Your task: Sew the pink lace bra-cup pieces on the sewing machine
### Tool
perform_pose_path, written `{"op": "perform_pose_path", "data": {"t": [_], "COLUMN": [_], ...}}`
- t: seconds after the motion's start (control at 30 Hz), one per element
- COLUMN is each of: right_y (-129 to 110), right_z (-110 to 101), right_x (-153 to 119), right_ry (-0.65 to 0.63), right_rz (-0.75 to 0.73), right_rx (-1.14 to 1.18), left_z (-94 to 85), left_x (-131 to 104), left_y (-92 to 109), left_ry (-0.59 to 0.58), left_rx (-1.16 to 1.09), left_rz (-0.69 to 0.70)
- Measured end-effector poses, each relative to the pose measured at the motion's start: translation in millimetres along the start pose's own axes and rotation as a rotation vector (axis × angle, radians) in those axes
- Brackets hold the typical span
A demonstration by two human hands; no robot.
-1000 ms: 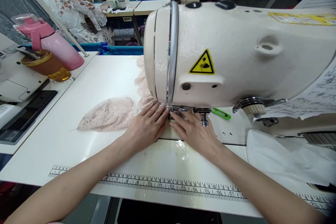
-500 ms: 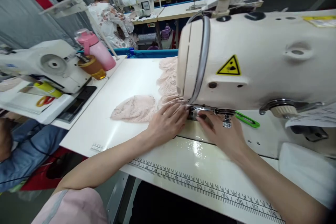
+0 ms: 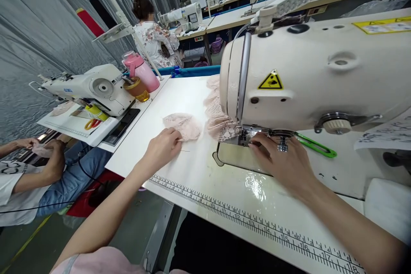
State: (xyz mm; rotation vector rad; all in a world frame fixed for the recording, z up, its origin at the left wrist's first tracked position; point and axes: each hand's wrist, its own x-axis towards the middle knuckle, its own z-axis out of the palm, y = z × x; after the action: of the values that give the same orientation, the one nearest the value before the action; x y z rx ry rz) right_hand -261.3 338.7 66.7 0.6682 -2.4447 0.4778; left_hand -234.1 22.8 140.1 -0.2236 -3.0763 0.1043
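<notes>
On the white tabletop lies a loose pink lace piece [image 3: 188, 126], with my left hand [image 3: 163, 149] at its near left edge, fingers closed on the fabric. More gathered pink lace [image 3: 219, 113] lies beside the head of the sewing machine [image 3: 298, 72] and runs to the presser foot [image 3: 245, 135]. My right hand [image 3: 282, 158] is just right of the foot, partly behind the machine's metal parts. Its thumb and fingers are apart, and nothing shows between them.
Green thread snips [image 3: 316, 144] lie right of my right hand. At the left stand another sewing machine [image 3: 96, 87], a pink bottle [image 3: 143, 70] and an amber cup [image 3: 137, 90]. Two other people sit nearby, one with fabric in the hands.
My left hand has moved left from the presser foot to the loose lace piece and closed on its edge. My right hand remains beside the foot. The camera view has shifted.
</notes>
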Motion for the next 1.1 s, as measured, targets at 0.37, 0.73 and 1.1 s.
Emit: {"op": "perform_pose_path", "data": {"t": [0.37, 0.73, 1.1], "right_y": [1, -2, 1], "right_z": [1, -4, 1], "right_x": [0, 6, 3], "right_ry": [0.000, 0.024, 0.090], "right_rz": [-0.006, -0.082, -0.123], "right_rx": [-0.014, -0.122, -0.155], "left_z": [2.7, 0.1, 1.4], "left_x": [1, 1, 5], "left_y": [17, 20, 3], "left_ry": [0.086, 0.066, 0.155], "left_rx": [-0.141, -0.193, -0.443], "left_rz": [0.065, -0.003, -0.085]}}
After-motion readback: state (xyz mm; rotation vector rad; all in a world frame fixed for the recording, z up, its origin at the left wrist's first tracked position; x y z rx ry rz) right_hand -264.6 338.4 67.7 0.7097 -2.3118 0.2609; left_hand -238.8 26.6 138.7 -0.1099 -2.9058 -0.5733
